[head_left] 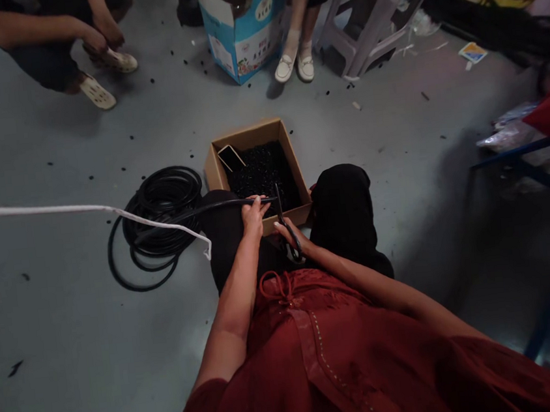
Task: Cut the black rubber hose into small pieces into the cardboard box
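My left hand is closed around a black corrugated tube near its end. That tube runs left over my knee to a coil of black tubing on the floor. In my right hand is a pair of black scissors, its blades upright at the tube's end. I cannot make out whether the blades touch the tube. Both hands are over the near edge of a cardboard box between my knees. Many small black pieces lie in the box, with a dark, light-rimmed rectangular object at its left.
A white cord stretches in from the left above the coil. Ahead stand a blue and white carton, a grey plastic stool and a person's feet. Another person crouches at upper left. A blue metal frame is at right.
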Motion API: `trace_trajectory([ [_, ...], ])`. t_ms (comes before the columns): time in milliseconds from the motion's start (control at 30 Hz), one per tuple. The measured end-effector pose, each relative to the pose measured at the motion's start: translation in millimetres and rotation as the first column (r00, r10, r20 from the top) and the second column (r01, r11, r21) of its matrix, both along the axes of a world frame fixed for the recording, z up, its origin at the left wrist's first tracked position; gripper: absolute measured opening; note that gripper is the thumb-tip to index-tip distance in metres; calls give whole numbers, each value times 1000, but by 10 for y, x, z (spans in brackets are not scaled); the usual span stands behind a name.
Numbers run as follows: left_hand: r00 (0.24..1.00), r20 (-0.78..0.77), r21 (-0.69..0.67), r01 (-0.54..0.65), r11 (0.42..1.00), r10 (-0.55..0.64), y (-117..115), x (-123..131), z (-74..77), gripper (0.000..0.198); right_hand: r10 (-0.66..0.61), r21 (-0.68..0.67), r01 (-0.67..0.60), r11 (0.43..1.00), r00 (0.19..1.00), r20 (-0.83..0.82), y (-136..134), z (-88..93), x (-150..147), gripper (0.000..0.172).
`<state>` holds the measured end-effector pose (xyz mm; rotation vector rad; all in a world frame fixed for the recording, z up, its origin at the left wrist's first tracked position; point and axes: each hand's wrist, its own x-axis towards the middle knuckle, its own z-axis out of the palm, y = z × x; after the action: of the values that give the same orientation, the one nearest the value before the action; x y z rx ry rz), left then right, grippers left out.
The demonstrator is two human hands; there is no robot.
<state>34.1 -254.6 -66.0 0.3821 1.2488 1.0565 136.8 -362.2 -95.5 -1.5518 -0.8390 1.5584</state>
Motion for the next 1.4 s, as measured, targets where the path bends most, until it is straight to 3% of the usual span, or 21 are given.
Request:
trace_trajectory([
  [367,1000,-8,2,-4,1000,4,-6,10,0,14,40,21,-40,999,999,20,30,105,15,51],
  [800,1000,11,14,2,1000,-2,-12,14,14,12,4,30,-5,1000,1000,30,55,88,0,50],
  [1067,1000,-3,5,6,1000,-6,-7,15,2,12,-17,-21,15,1000,998,-64,37,91,-15,53],
  [1400,1000,-5,-5,11,1000,-11,-14,24,-6,14,-41,-4,41,999,993,112,48,5,16,41],
])
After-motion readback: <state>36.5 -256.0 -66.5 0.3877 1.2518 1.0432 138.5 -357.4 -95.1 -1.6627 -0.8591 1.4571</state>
